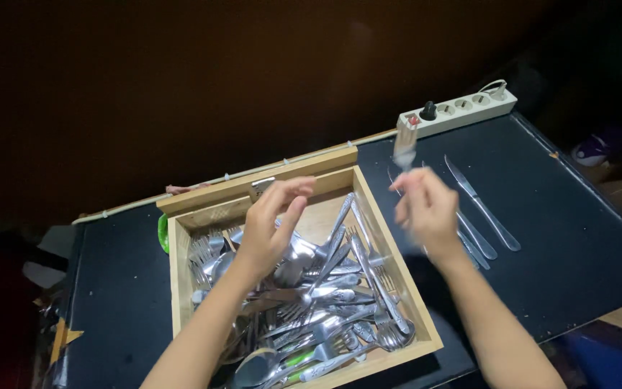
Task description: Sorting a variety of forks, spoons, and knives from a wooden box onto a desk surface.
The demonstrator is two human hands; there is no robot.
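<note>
1. At the left of the dark, flat worktop (124, 288) stood a shallow, square box of pale wood (178, 288), heaped with a tangle of shiny steel forks and spoons (311, 302); a few pieces had green handles near its front edge.
2. Judging by that heap, most of the sorting was left: the box was far from emptied.
3. The left hand (271, 227) hovered over the middle of the box with fingers loosely spread and slightly curled. It held nothing, and the cutlery lay just below it, not touched.
4. The right hand (426, 209) was raised just past the right wall of the box, over the worktop. Its fingers were pinched around the handle of a steel utensil (404, 144) that stood nearly upright; motion blur hid whether this was a knife or something else.
5. To the right of that hand, a few slim steel table knives (480, 209) lay side by side on the bare worktop, well apart from the box. That small row appeared to be the part already done.
6. At the far right rear edge sat a long white power strip (462, 108) with one dark plug in it.
</note>
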